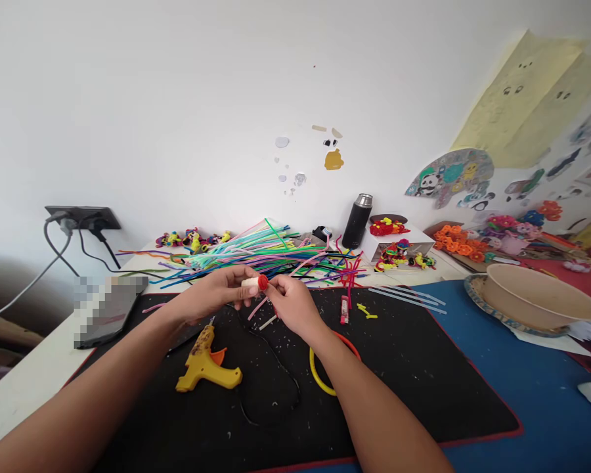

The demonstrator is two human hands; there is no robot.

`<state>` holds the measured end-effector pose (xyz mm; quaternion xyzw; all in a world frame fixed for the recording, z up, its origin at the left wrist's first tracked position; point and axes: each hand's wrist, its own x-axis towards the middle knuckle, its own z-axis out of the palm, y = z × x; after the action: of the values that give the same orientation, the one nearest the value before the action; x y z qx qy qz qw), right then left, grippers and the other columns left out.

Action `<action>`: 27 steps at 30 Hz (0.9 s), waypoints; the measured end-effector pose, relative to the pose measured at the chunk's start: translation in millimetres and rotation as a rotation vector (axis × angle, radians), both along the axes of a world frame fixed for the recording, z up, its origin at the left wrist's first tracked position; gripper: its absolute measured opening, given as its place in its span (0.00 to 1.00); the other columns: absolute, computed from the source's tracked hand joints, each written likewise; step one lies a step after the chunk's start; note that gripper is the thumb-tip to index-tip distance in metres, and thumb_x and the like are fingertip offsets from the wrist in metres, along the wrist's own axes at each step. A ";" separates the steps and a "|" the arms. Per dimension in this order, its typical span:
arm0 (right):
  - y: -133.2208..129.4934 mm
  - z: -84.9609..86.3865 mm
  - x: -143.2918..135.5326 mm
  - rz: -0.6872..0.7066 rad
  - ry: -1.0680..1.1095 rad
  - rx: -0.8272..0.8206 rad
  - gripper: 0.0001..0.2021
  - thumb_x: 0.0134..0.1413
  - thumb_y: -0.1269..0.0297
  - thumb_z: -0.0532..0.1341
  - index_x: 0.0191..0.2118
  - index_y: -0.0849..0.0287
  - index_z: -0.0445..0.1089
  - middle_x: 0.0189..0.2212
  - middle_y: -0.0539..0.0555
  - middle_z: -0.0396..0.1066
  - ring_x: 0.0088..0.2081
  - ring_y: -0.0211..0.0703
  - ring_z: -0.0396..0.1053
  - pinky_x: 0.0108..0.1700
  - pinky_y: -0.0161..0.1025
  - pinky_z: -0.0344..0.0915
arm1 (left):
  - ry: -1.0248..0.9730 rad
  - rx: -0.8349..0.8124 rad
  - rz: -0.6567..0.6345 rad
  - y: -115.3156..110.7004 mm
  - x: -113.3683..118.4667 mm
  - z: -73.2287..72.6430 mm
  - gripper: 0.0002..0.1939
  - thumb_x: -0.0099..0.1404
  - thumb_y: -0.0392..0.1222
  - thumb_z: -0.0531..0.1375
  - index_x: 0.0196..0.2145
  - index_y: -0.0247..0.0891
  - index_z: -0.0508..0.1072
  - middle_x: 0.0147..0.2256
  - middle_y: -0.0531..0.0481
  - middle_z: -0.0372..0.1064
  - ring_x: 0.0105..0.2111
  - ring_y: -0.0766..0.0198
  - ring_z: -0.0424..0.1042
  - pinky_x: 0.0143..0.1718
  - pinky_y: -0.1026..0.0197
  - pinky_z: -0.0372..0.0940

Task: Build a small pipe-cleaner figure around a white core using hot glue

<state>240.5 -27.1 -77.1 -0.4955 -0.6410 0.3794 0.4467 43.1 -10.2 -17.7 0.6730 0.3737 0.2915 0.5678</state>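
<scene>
White wall (177, 98) backs our table, where a black mat (398, 381) speckled with scraps lies in front of a heap of coloured pipe cleaners (256, 246). Above the mat, our left hand (224, 289) pinches a small cream-and-red piece (262, 282) between thumb and fingers, while our right hand (295, 305) is curled closed at its red end; whether those fingertips also nip something small, we cannot tell. With so little to grip, the piece could twist or pop out if our right hand pulls harder than our left holds, and pressing too firmly might spoil its shape. Just beside our left forearm lies a yellow glue gun (207, 364), nozzle pointing up toward that arm; we cannot see whether it is hot, but if it is, lowering the wrist carelessly could burn us. Its black cord (276, 358) loops over the mat, so a snagging arm might drag the gun around. Our right forearm also passes over a yellow-and-orange ring (320, 378), which a low sweep could knock aside.
</scene>
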 end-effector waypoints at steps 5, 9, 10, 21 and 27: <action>-0.5 -0.6 0.4 -0.004 -0.043 0.014 0.21 0.61 0.42 0.63 0.31 0.56 0.73 0.21 0.48 0.66 0.23 0.39 0.60 0.25 0.35 0.49 | 0.130 0.287 0.092 2.3 -0.3 -0.1 0.13 0.60 0.51 0.70 0.37 0.40 0.82 0.37 0.46 0.78 0.36 0.56 0.73 0.39 0.60 0.66; -0.8 0.5 0.1 0.001 -0.037 0.010 0.21 0.62 0.42 0.61 0.31 0.57 0.72 0.21 0.48 0.66 0.23 0.39 0.60 0.25 0.35 0.49 | 0.150 0.348 0.114 2.1 2.0 -2.3 0.14 0.61 0.52 0.69 0.39 0.41 0.82 0.39 0.45 0.79 0.40 0.52 0.75 0.43 0.57 0.67; -0.5 0.6 0.2 -0.003 -0.035 0.015 0.21 0.62 0.42 0.61 0.31 0.57 0.72 0.22 0.48 0.66 0.23 0.39 0.60 0.25 0.35 0.49 | 0.139 0.351 0.122 2.1 2.3 -2.9 0.15 0.61 0.53 0.69 0.41 0.41 0.82 0.39 0.45 0.79 0.40 0.52 0.75 0.43 0.56 0.67; 4.4 -8.1 0.0 0.000 0.030 0.036 0.21 0.63 0.42 0.61 0.33 0.56 0.74 0.21 0.48 0.67 0.23 0.39 0.62 0.25 0.34 0.51 | 0.021 0.351 0.179 -0.9 6.5 -9.8 0.21 0.60 0.56 0.70 0.47 0.42 0.82 0.48 0.42 0.79 0.48 0.48 0.75 0.53 0.51 0.68; 3.3 -7.3 -0.7 0.020 0.060 0.021 0.19 0.63 0.44 0.61 0.33 0.56 0.74 0.21 0.47 0.66 0.22 0.39 0.61 0.25 0.35 0.51 | -0.063 0.268 0.176 -5.0 12.3 -4.8 0.21 0.56 0.57 0.72 0.42 0.41 0.82 0.44 0.42 0.81 0.46 0.48 0.77 0.51 0.49 0.70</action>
<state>239.8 -23.8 -84.4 -0.4729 -0.6362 0.3916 0.4671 55.4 -15.3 -22.5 0.6982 0.3709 0.4082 0.4565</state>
